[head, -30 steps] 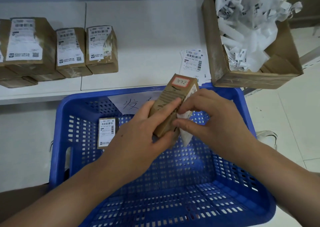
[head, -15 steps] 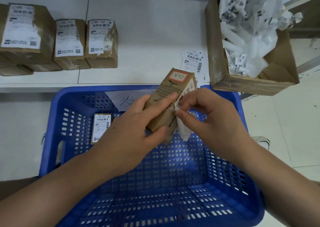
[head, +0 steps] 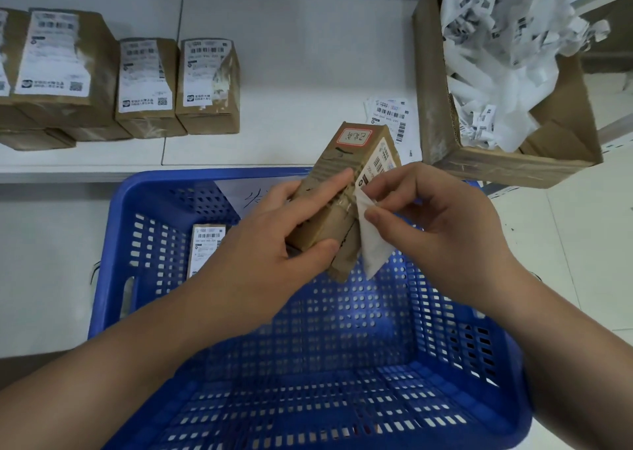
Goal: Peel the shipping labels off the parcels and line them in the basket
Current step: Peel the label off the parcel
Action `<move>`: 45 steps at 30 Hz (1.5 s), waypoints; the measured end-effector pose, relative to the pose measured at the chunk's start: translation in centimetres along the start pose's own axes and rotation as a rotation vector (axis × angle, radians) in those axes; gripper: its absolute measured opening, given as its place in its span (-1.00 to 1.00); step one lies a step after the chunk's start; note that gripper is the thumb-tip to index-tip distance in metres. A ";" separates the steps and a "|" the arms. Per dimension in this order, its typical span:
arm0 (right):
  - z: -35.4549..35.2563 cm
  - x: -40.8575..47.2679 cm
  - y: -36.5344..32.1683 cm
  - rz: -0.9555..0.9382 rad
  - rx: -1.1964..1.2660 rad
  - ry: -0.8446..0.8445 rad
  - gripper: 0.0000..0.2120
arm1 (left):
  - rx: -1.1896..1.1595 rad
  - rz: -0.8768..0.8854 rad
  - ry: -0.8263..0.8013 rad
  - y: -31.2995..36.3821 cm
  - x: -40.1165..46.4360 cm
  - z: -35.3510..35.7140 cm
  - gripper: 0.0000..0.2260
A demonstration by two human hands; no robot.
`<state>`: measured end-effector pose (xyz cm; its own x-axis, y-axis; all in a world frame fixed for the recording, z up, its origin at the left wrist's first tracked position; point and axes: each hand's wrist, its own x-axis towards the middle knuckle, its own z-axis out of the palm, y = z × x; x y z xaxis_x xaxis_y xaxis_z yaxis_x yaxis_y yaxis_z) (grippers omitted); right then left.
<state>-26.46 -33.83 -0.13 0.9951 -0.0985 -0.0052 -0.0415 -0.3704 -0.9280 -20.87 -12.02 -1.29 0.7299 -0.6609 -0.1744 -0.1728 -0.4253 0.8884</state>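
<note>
We saw a white worktop point(head: 308, 72) beyond our fingers, the blue basket point(head: 144, 189) beneath them. Our left hand point(head: 274, 244) clamped the parcel point(head: 337, 189), long axis tilted away, upward. Right-hand point(head: 442, 230) fingers point(head: 376, 214) pinched its half-peeled label point(head: 371, 247).

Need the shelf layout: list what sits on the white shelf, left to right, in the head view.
Large labelled parcel → two smaller labelled parcels → loose labels → cardboard box of peeled label scraps.

The right hand point(head: 442, 230) has peeled more of the label point(head: 371, 244) off the parcel point(head: 339, 189).
</note>
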 end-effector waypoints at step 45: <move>-0.1 0.3 0.0 -0.031 -0.106 0.161 -0.92 | 0.047 0.061 0.025 0.2 -0.1 0.1 -0.37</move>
<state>-26.20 -33.93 -0.13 0.9691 -0.2295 0.0902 -0.0292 -0.4699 -0.8822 -21.06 -12.11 -1.15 0.7332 -0.6711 -0.1095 -0.2480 -0.4139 0.8759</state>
